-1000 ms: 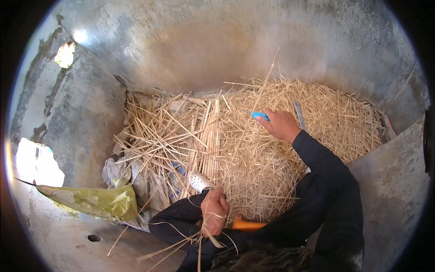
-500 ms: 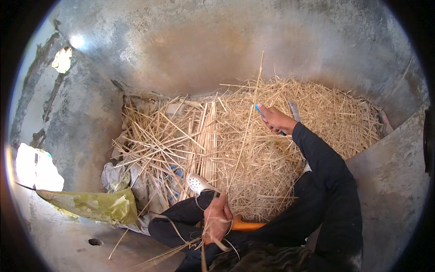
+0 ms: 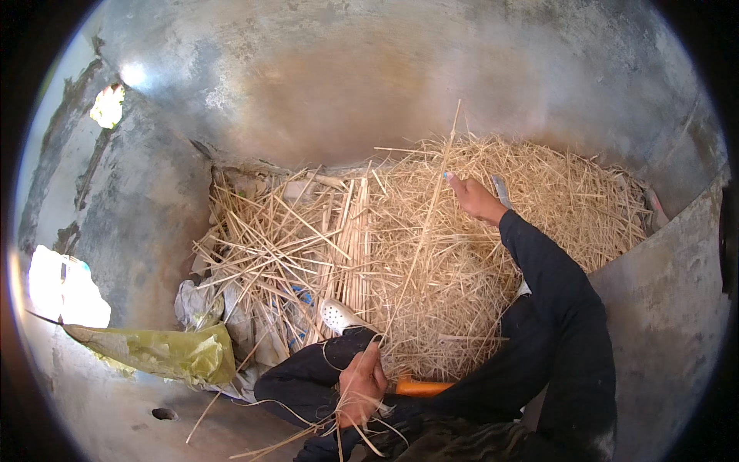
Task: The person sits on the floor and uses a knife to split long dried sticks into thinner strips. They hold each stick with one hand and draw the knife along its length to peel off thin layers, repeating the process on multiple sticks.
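My left hand point(image 3: 360, 389), low in the middle above my folded leg, is closed round a long thin bamboo-like strip point(image 3: 419, 250) and several loose, curling fibres point(image 3: 269, 449). The strip slants up and away to the far wall. Close to its upper part, my right hand point(image 3: 476, 199) is closed on a small blue tool point(image 3: 448, 176). Only the tool's blue end shows by the thumb; its kind and any blade are hidden. Just beyond the right wrist, a grey metal blade-like piece point(image 3: 500, 189) lies on the shavings.
A pile of shavings point(image 3: 570, 200) spreads ahead and to the right. Straight split sticks point(image 3: 354, 246) and crossed ones lie left. A white clog point(image 3: 339, 316) is on my foot. An orange object point(image 3: 422, 387) lies by my lap. A yellow-green sheet point(image 3: 165, 353) hangs left. Concrete walls point(image 3: 369, 85) enclose the space.
My right hand has shifted slightly right and up and turned, so less of the blue tool shows. The strip's far end has tipped right and lower. My left hand has moved slightly left.
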`<state>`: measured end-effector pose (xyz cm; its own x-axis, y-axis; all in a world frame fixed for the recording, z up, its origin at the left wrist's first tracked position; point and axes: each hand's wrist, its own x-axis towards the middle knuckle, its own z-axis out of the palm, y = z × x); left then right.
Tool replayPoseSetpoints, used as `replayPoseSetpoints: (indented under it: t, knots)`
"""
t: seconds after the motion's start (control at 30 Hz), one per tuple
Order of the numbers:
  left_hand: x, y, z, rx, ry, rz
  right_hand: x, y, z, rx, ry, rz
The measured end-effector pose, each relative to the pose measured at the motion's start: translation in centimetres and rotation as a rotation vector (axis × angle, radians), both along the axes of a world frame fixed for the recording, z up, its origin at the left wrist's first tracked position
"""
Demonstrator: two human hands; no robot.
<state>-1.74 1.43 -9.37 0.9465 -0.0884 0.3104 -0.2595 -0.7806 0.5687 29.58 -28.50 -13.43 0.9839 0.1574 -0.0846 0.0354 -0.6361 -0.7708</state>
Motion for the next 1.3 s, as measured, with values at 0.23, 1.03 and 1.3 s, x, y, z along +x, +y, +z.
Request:
replayPoseSetpoints:
  t: [0.23,1.03,1.3]
  knots:
    - [-1.1,1.0,0.2,0.047,0.087,0.019,0.2,-1.2,0.8,-0.623,-0.804,-0.153]
    - [-3.5,2.8,-0.9,0.077,0.09,-0.052,1.0,-3.3,1.6,-0.359,-0.653,-0.109]
    - [-3.4,3.8,-1.9,0.042,0.008,-0.075,-0.8,-2.3,5.2,0.643,0.544,0.056]
